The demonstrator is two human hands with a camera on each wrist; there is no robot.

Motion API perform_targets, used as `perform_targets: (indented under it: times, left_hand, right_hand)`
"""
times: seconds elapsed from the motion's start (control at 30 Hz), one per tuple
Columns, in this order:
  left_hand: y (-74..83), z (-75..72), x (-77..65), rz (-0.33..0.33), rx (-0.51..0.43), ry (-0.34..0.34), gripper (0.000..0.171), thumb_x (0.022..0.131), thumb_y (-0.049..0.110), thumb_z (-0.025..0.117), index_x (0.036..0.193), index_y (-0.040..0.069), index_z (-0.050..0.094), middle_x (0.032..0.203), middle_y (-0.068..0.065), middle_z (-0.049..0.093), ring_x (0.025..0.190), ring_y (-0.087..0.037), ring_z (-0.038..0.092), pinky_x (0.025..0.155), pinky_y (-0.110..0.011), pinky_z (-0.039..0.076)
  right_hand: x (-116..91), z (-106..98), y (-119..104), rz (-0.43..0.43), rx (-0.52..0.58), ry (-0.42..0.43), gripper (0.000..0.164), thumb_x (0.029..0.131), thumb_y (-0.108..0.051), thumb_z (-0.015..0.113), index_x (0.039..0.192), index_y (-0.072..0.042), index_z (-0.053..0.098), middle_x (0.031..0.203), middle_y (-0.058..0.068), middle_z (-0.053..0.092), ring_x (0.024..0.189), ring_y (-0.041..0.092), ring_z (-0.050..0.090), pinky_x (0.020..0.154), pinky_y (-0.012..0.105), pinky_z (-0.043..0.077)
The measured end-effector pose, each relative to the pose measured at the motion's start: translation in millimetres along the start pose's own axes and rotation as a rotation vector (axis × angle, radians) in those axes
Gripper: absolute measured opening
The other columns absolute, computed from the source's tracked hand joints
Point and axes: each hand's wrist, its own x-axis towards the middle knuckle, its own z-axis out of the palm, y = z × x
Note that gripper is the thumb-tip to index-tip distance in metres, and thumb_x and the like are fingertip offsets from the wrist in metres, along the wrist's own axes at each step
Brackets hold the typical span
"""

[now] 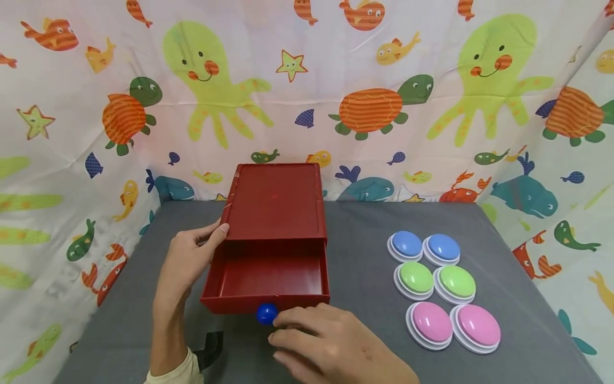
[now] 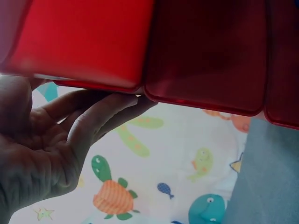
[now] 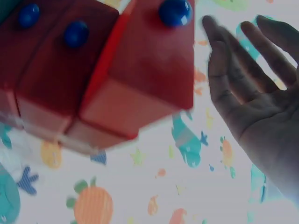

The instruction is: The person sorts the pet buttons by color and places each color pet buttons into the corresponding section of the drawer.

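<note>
A red drawer cabinet [image 1: 278, 200] stands in the middle of the grey table, with its top drawer [image 1: 273, 272] pulled out toward me. Nothing lies on the part of the drawer floor that shows. A round blue knob [image 1: 267, 314] sits on that drawer's front. My left hand [image 1: 192, 253] rests against the cabinet's left side, thumb at the upper front corner; in the left wrist view its fingers [image 2: 100, 112] lie fairly straight along the side. Just right of the knob is my right hand [image 1: 331, 341]. The right wrist view shows its fingers [image 3: 222, 70] loosely spread, apart from the knob.
Six-button group at right, in pairs: several round push buttons, blue [image 1: 406, 244], green [image 1: 416, 277] and pink [image 1: 432, 322]. Lower drawers carry blue knobs [image 3: 76, 34] too. A sea-animal curtain [image 1: 297, 96] hangs behind and beside the grey table [image 1: 364, 256].
</note>
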Motion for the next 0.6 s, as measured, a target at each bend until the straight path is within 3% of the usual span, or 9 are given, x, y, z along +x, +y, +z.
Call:
perform_targets:
  times: [0.07,0.13,0.23,0.33,0.47,0.6]
  left_hand:
    - [-0.6,0.5,0.7,-0.009,-0.02,-0.001,0.064,0.105,0.05,0.057,0.156,0.012,0.048,0.144,-0.024,0.064,0.116,-0.041,0.073,0.091,-0.047,0.063]
    - [-1.1,0.6,1.2,-0.016,-0.029,0.0,0.064,0.105,0.05,0.057,0.155,0.012,0.048,0.146,-0.023,0.063,0.119,-0.042,0.071,0.092,-0.047,0.063]
    - [-1.8,0.9,1.1,-0.03,-0.039,-0.007,0.064,0.105,0.05,0.057,0.156,0.013,0.048,0.149,-0.022,0.06,0.123,-0.044,0.069,0.093,-0.049,0.061]
    - [-2.0,0.8,0.4,-0.036,-0.043,-0.005,0.064,0.104,0.051,0.058,0.155,0.013,0.048,0.151,-0.022,0.059,0.125,-0.045,0.068,0.094,-0.05,0.06]
    - [-1.6,0.5,-0.1,-0.038,-0.043,0.005,0.064,0.104,0.051,0.057,0.155,0.014,0.048,0.15,-0.022,0.059,0.124,-0.045,0.068,0.094,-0.05,0.06]
    - [-1.1,-0.2,2.1,-0.049,-0.057,-0.005,0.065,0.104,0.051,0.057,0.156,0.014,0.047,0.151,-0.022,0.059,0.125,-0.045,0.068,0.096,-0.05,0.06]
  right_hand:
    - [-5.1,-12.1,2.2,0.033,0.045,0.059,0.02,0.096,-0.03,0.076,0.115,-0.022,0.078,0.111,-0.009,0.079,0.096,-0.001,0.071,0.09,0.012,0.059]
    - [-10.5,-26.4,4.9,0.086,0.006,0.124,0.019,0.096,-0.029,0.077,0.113,-0.021,0.079,0.106,-0.009,0.079,0.092,0.0,0.071,0.086,0.012,0.059]
    - [-19.5,-48.0,13.9,0.17,-0.182,0.231,0.018,0.092,-0.026,0.081,0.109,-0.019,0.08,0.101,-0.007,0.079,0.087,0.005,0.071,0.082,0.015,0.061]
    - [-27.5,-65.6,30.5,0.287,-0.397,0.272,0.019,0.085,-0.018,0.087,0.103,-0.015,0.08,0.095,-0.005,0.078,0.079,0.007,0.071,0.073,0.02,0.062]
    - [-39.9,-78.0,67.1,0.484,-0.515,0.177,0.025,0.081,-0.01,0.087,0.104,-0.009,0.079,0.096,0.004,0.078,0.076,0.017,0.072,0.063,0.031,0.062]
    - [-54.6,-82.4,116.1,0.695,-0.478,-0.065,0.03,0.087,-0.013,0.083,0.116,-0.005,0.076,0.111,0.014,0.075,0.094,0.032,0.073,0.076,0.048,0.065]
